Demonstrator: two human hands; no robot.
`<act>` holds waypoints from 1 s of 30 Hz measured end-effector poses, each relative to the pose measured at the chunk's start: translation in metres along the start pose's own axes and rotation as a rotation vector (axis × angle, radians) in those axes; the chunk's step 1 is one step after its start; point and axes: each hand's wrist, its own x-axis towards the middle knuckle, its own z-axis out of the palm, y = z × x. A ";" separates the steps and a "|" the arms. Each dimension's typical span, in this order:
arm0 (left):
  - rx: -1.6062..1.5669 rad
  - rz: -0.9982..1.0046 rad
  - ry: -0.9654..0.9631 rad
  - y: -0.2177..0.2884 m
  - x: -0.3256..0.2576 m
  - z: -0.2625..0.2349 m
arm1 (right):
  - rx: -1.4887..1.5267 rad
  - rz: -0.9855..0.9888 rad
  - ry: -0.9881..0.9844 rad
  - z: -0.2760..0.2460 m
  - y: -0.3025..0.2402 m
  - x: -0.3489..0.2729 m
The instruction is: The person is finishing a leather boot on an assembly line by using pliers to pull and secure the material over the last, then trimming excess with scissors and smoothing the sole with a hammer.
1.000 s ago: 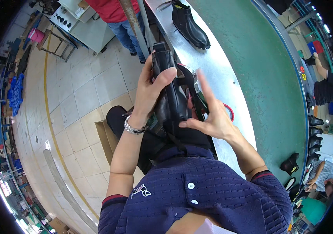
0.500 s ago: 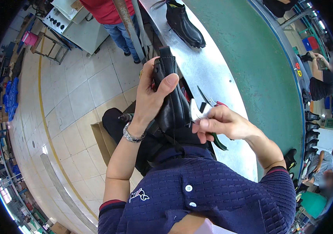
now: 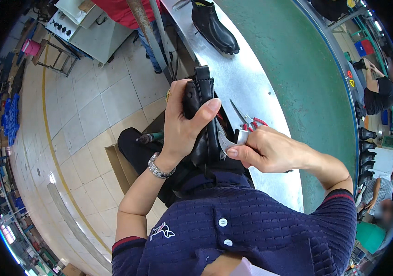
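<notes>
A black leather boot [image 3: 202, 99] is gripped upright in front of me by my left hand [image 3: 183, 124]. The fingers wrap behind its shaft and the thumb presses on the near side. My right hand [image 3: 270, 149] is closed around a curved silver-headed tool that looks like pincers [image 3: 225, 143]. The tool's head is against or very close to the boot's right side; I cannot tell whether it touches. Its handles are mostly hidden by my fingers. Just beyond that hand, red-handled cutters [image 3: 254, 123] and a dark pointed blade [image 3: 238, 110] lie on the metal bench [image 3: 251, 73].
Another black boot [image 3: 215, 30] lies farther along the bench. A green-bodied tool [image 3: 150, 137] is by my left thigh, above a cardboard box [image 3: 118, 168]. A rusty metal post [image 3: 146, 25] and a person in red [image 3: 120, 11] are ahead. More people sit at right.
The boot and my left hand have come lower and slightly right. My right hand has turned, bringing the tool's curved head to the boot's side; its green handle has gone from view.
</notes>
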 end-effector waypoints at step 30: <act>-0.096 -0.014 0.074 -0.008 0.017 -0.004 | -0.038 0.207 -0.069 -0.026 -0.014 0.023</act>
